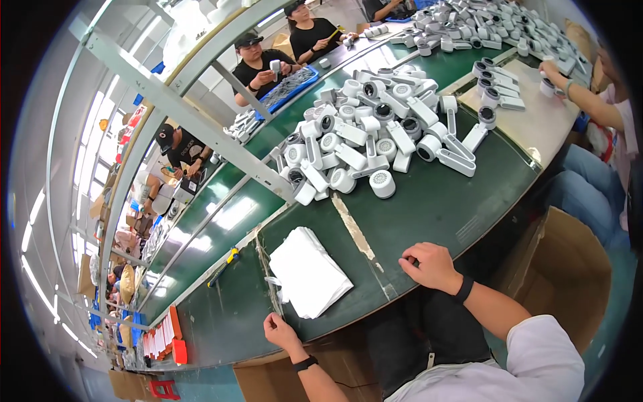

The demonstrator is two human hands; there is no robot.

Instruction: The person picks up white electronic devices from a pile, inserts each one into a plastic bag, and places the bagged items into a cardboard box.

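A stack of flat white sheets or bags (pixel 309 271) lies on the green table in front of me, between my hands. My left hand (pixel 282 333) is at the table's near edge, just below the stack's lower left corner. Its fingers are curled in with the thumb against them, and nothing shows in them. My right hand (pixel 434 266) rests on the table to the right of the stack, fingers curled. A small dark patch shows between its thumb and fingers; I cannot make out what it is. Beyond lies a heap of white and grey handheld fans (pixel 348 151), with one round fan head (pixel 382 183) at its near edge.
A yellow-and-black screwdriver (pixel 224 264) lies left of the stack. An orange-red box of white cards (pixel 164 338) stands far left. A metal frame (pixel 194 110) rises over the table. Cardboard boxes (pixel 569 268) stand below its edge. A co-worker's arm (pixel 589 100) reaches in at right.
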